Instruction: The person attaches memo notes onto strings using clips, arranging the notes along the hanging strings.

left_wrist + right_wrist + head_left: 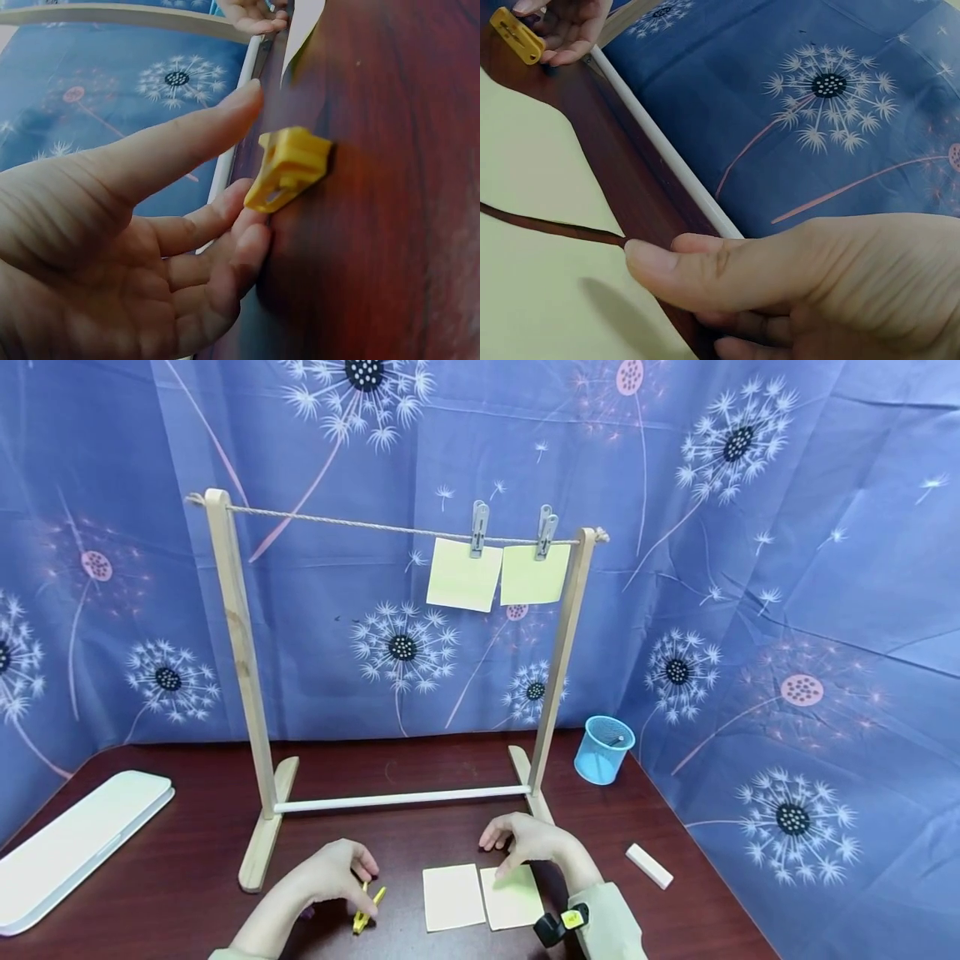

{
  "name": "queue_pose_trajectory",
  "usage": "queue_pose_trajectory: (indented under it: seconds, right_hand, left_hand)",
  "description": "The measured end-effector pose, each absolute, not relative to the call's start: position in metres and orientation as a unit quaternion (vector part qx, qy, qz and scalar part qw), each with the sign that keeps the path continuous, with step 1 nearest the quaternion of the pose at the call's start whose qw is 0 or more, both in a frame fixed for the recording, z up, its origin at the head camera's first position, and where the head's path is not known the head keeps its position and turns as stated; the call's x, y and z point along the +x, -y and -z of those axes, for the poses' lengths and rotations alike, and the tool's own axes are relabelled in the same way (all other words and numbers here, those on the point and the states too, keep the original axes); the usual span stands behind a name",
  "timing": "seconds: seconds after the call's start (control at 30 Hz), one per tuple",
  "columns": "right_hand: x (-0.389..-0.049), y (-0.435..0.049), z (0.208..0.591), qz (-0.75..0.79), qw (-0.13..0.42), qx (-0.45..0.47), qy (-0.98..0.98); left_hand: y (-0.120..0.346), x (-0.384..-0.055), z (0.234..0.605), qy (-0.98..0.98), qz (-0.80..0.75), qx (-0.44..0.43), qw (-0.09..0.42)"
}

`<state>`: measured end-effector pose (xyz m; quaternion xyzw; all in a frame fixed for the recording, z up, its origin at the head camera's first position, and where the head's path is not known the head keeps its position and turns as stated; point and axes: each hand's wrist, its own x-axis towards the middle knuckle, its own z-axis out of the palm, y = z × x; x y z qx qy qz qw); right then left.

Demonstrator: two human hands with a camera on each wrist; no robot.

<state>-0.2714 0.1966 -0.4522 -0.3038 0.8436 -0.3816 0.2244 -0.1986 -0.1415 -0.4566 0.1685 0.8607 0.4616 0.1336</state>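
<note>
In the head view my left hand (330,874) is low over the table, beside a yellow clothespin (361,923). The left wrist view shows its thumb apart from the clothespin (292,161), while its fingertips reach the near end. My right hand (536,841) hovers over the far edge of the right pale yellow paper square (517,906), which lies flat beside a second paper square (453,900). In the right wrist view the right thumb (697,274) extends over the paper's edge, the other fingers partly hidden below it.
Behind my hands stands a wooden frame (243,652) with a string (322,518). Two grey clothespins (478,531) hold paper squares (463,575) on it. A white case (75,852) lies left; a blue mesh cup (600,760) and white block (649,866) are right.
</note>
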Motion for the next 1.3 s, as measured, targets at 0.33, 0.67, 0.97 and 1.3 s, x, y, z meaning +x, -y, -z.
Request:
queue_pose_trajectory:
  seconds: [0.33,0.67,0.97,1.3]
  right_hand:
    - [-0.273,-0.194,0.462,0.348,0.213,-0.334,-0.85]
    - [-0.271,-0.191,0.458,0.323,0.187,-0.337,-0.864]
    - [-0.271,-0.19,0.458,0.337,0.157,-0.317,-0.872]
    - [-0.276,-0.189,0.464,0.34,0.067,-0.318,-0.882]
  left_hand:
    - [0.131,-0.195,0.46,-0.887,-0.429,0.129,0.114]
    - [0.131,-0.198,0.456,-0.888,-0.434,0.112,0.104]
    - [0.13,-0.201,0.454,-0.885,-0.447,0.075,0.106]
    - [0.131,-0.204,0.459,-0.878,-0.469,0.068,0.073]
